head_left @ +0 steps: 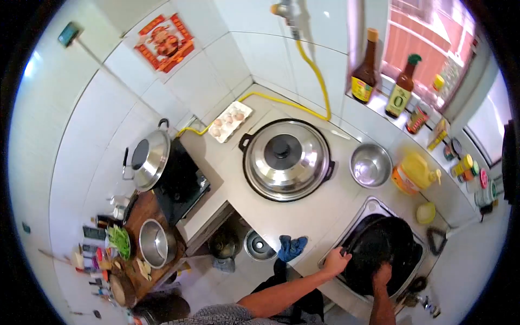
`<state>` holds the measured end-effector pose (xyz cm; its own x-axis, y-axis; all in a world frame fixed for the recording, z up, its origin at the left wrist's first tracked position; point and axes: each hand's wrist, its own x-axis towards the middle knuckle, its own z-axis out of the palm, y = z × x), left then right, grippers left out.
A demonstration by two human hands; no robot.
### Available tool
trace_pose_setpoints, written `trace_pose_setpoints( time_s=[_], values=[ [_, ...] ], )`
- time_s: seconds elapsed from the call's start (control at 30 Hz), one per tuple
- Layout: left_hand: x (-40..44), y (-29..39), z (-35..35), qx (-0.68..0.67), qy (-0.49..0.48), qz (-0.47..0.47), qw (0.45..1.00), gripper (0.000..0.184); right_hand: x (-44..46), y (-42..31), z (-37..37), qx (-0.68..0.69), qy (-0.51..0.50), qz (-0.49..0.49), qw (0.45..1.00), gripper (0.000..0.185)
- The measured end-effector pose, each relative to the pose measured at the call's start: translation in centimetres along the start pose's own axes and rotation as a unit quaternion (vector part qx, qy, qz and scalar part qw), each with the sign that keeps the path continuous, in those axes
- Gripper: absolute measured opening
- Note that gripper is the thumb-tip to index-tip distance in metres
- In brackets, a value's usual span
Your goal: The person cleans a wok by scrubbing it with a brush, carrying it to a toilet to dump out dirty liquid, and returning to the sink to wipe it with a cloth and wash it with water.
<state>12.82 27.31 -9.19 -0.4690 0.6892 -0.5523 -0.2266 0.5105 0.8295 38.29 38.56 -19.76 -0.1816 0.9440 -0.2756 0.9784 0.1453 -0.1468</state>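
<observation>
A large black wok (360,241) sits tilted in the metal sink (372,207) at the lower right. My left hand (337,262) is closed on the wok's handle at its left edge. Inside the wok, my right hand (382,275) reaches down with its fingers drawn together against the dark inner surface. Whatever those fingers hold, if anything, is hidden. A crumpled blue cloth (292,247) lies on the counter edge, left of my left hand.
A lidded pan (287,157) occupies the middle counter, beside a steel bowl (371,165) and a yellow oil jug (413,173). Eggs in a tray (229,120) lie behind. Bottles (364,73) line the sill. Left stand a stove (184,181) and another lidded pot (151,157).
</observation>
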Motion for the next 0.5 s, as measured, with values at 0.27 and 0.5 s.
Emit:
trace_pose_setpoints(
  time_s=[0.27, 0.5],
  values=[
    [0.0, 1.7, -0.8, 0.074, -0.029, -0.028, 0.996, 0.029, 0.5, 0.5, 1.3, 0.028, 0.031, -0.019, 0.999, 0.028],
    [0.4, -0.4, -0.1, 0.058, -0.026, -0.023, 0.998, 0.029, 7.4, -0.5, 0.6, 0.069, 0.154, -0.109, 0.980, 0.026]
  ],
)
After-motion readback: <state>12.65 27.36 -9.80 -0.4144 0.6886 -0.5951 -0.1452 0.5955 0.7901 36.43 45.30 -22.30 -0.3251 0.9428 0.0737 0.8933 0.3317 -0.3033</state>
